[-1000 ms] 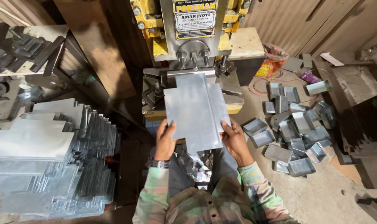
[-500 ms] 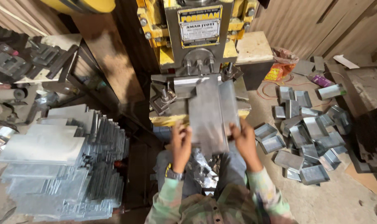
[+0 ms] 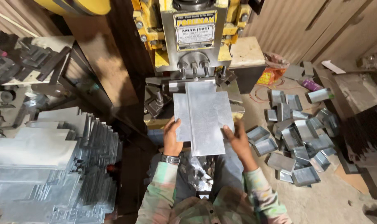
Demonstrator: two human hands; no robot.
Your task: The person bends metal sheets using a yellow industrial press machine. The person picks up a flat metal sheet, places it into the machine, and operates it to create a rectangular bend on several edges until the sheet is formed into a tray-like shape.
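The person holds a flat metal sheet [image 3: 204, 120] by its near corners, the left hand [image 3: 172, 135] at its left edge and the right hand [image 3: 237, 139] at its right. The fingers [image 3: 175, 122] of both hands are curled shut on the sheet's edges. Its far end lies under the head of the press [image 3: 192, 45], on the die bed there; a ridge runs lengthwise along the sheet, which otherwise looks flat and unformed.

Judged from the piles, much is done and much is left. Right of the press, folded metal trays [image 3: 300, 137] lie heaped on the floor, seemingly finished pieces. Left of the press a tall stack of blanks [image 3: 51, 161] waits. Scrap offcuts [image 3: 199, 172] lie in the person's lap, below the sheet.

Compared with half a second ago, the sheet has been squared up to the press, no longer skewed, and its far end sits a little deeper under the head. Both hands keep their grip at the same corners.
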